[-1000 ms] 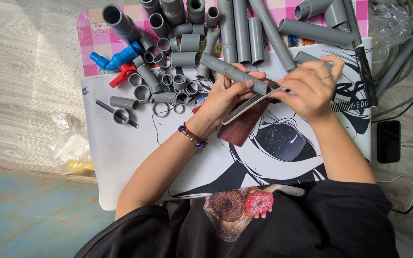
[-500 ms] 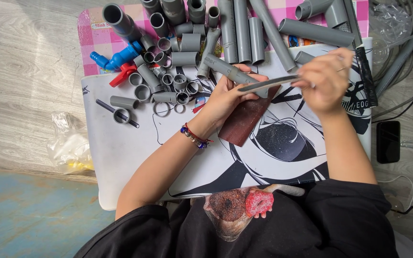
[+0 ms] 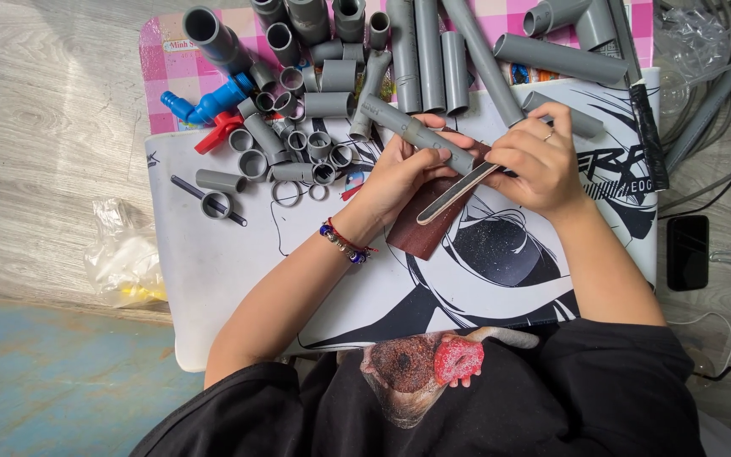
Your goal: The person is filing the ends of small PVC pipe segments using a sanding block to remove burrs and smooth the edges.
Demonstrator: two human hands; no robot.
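Over the white printed board (image 3: 213, 279), both forearms reach forward from the lower edge of the view and meet near its middle. The left hand (image 3: 399, 173) comes in from the lower left, wrist bent slightly up, a beaded bracelet (image 3: 344, 245) around it; its fingers curl closed around a grey pipe piece (image 3: 416, 134), which lies slanted from upper left to lower right across the palm. Under that hand a dark red-brown sheet (image 3: 425, 228) hangs down onto the board, its upper part hidden by the hand, so I cannot tell how it is held. The right hand (image 3: 539, 161) comes in from the lower right, knuckles up, with a ring on one finger; thumb and fingers are pressed together, pinching the upper end of a thin flat file (image 3: 454, 193), whose length slants down to the left, just below the pipe piece's near end. Beyond the hands lie many grey pipe offcuts (image 3: 315, 106), long grey pipes (image 3: 429, 51), and a blue valve fitting (image 3: 209, 101) on a pink checked cloth (image 3: 167, 76). A black phone (image 3: 687, 252) lies at the right.
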